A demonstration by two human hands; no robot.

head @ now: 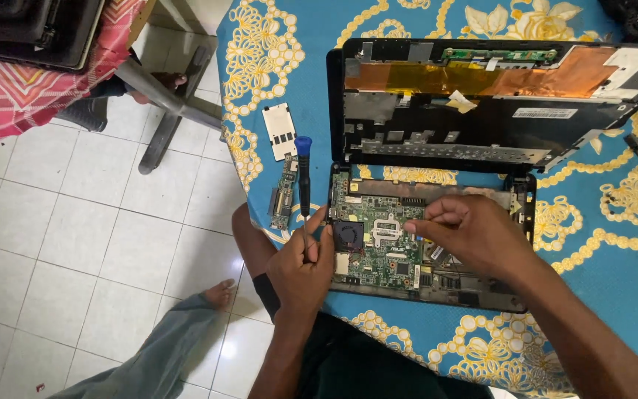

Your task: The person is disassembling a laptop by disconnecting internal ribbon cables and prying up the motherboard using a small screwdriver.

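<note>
Lower centre of frame: left hand (303, 267) curled against opened laptop base (437, 292) edge; right hand (470, 235) fingers pinched over green circuit board (382, 247), perhaps gripping something small. Screwdriver (303, 174) lying upper left.

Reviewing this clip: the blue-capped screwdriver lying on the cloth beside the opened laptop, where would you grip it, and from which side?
Take the screwdriver by its black handle just below the blue cap, coming from above. It lies flat on the tablecloth, so the fingers can pinch across it. Its lower tip sits close to the left hand and the laptop base, leaving less room there.
</note>
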